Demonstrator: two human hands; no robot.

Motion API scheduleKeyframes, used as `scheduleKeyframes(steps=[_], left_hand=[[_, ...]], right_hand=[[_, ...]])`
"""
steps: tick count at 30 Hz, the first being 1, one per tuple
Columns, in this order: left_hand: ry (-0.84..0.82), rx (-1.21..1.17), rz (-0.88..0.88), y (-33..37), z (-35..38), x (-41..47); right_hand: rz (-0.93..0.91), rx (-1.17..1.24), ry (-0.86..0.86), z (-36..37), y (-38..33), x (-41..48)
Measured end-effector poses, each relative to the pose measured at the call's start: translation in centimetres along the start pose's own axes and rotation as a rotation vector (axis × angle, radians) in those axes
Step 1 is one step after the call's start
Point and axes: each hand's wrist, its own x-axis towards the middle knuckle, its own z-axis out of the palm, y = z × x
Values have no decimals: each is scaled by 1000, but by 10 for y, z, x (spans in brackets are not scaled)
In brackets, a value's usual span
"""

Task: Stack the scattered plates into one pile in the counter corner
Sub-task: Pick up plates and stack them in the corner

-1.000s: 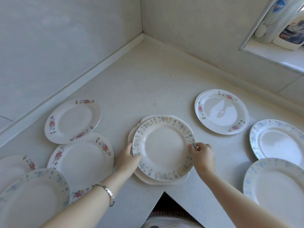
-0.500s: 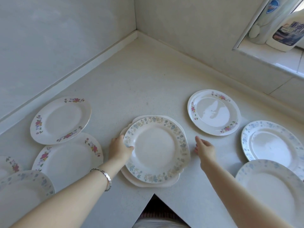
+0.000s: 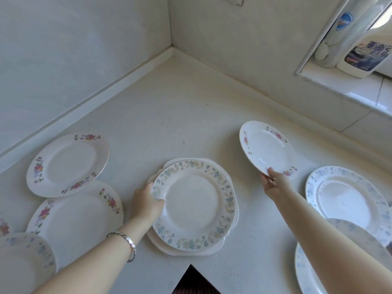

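A plate with a blue and yellow leaf rim (image 3: 194,205) lies on a plain white plate (image 3: 232,228) near the counter's front notch. My left hand (image 3: 145,203) grips the left rim of the leaf-rim plate. My right hand (image 3: 273,183) pinches the near edge of a pink-flower plate (image 3: 265,149), which is tilted up off the counter. Two more pink-flower plates (image 3: 67,164) (image 3: 76,223) overlap at the left. Pale blue plates (image 3: 347,200) lie at the right. The counter corner (image 3: 172,58) is bare.
Another blue plate (image 3: 23,259) sits at the bottom left, and one (image 3: 305,272) at the bottom right under my forearm. Bottles (image 3: 369,45) stand on a window ledge at the upper right. The counter's front edge has a notch (image 3: 191,281).
My right hand left the leaf-rim plate, reached right and lifted the pink-flower plate by its near edge. My left hand stays on the leaf-rim plate.
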Motion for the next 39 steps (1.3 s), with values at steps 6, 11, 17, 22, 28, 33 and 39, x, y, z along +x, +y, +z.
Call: scheduleKeyframes(steps=[6,11,17,22,28,33,39], left_hand=[[55,88,56,2,-3,-5],[72,-586,169,24,-22,-28],[-144,-96,127,-2,-27,-29],[-122,24,78,-26,-22,-38],[-86,160,123,-31,-22,-36],[0,296,181,-22,-16,-29],[36,210,180,-19,-5,-29]], right_hand=[[36,-140,-309,-26,5,-62],[58,-487,-473,-44,31,-88],[25,-823,-452,-47,68,-100],[-115,-1158,-368,-48,81,-105],[-182,-1535,-264,-50,91,-102],[-298,-1915,-154,-40,90,-100],[-422,-1624,-151,-33,96,-88]])
